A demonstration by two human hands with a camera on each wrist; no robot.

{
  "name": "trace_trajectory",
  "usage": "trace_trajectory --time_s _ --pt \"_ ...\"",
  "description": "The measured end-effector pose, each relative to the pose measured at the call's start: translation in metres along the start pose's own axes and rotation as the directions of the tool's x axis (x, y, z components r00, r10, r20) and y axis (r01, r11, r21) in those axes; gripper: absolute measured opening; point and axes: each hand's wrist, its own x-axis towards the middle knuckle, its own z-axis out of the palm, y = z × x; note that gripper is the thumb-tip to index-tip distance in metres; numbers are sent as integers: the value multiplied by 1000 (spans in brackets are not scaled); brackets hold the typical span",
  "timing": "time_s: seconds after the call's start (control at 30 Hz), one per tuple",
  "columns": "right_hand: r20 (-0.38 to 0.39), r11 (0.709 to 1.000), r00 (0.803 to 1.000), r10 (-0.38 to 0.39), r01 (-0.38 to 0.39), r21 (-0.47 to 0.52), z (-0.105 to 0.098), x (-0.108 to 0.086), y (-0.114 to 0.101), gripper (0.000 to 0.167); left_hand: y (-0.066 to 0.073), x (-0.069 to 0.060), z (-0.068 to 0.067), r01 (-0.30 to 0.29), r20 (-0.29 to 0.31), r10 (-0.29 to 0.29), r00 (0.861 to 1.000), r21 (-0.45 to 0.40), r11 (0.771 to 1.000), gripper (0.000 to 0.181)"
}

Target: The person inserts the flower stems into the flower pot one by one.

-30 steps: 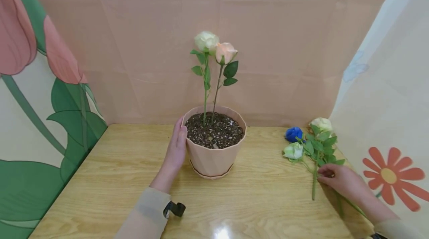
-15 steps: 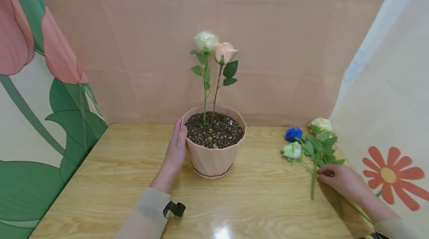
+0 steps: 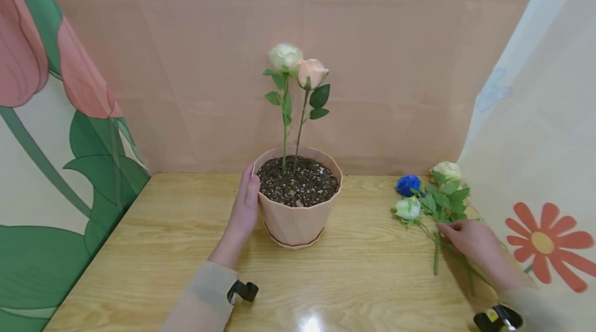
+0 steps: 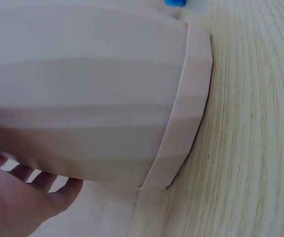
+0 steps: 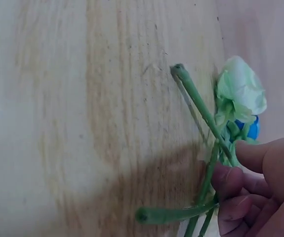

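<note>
A pink flowerpot (image 3: 298, 223) full of dark soil stands on a saucer, in the middle of the head view. Upright in the soil are a white rose (image 3: 285, 58) and a pale pink rose (image 3: 312, 73). My left hand (image 3: 244, 202) rests against the pot's left side, its fingers lying along the wall in the left wrist view. At the right, my right hand (image 3: 472, 241) pinches a green stem (image 5: 201, 106) between thumb and index finger. That stem seems to lead to a lying white rose (image 3: 447, 170); leaves and fingers hide part of it.
Beside the held stem lie a blue rose (image 3: 407, 185) and a pale green-white rose (image 3: 408, 209), their stems crossing. The wooden table (image 3: 363, 280) ends at a pink backdrop (image 3: 382, 63). Printed flower panels flank it, with a red flower (image 3: 542, 243) at the right.
My right hand has shifted slightly forward along the stems, and more of its wristband shows. The blossoms near it stirred a little. My left hand and the pot stay put.
</note>
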Motion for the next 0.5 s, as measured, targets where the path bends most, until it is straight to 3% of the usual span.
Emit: trace_trajectory --time_s 0.17,0.37,0.5 --pt "6 999 999 36 -36 24 5 3 1 45 0 -1 1 1 -1 -1 1000 -5 1000 57" --pt "9 997 1000 20 -21 68 3 1 3 42 -1 0 1 -2 -2 2 1000 -6 1000 57" --pt "10 989 1000 29 -30 147 1 -2 2 41 -1 -1 1 -5 -5 5 1000 2 1000 57"
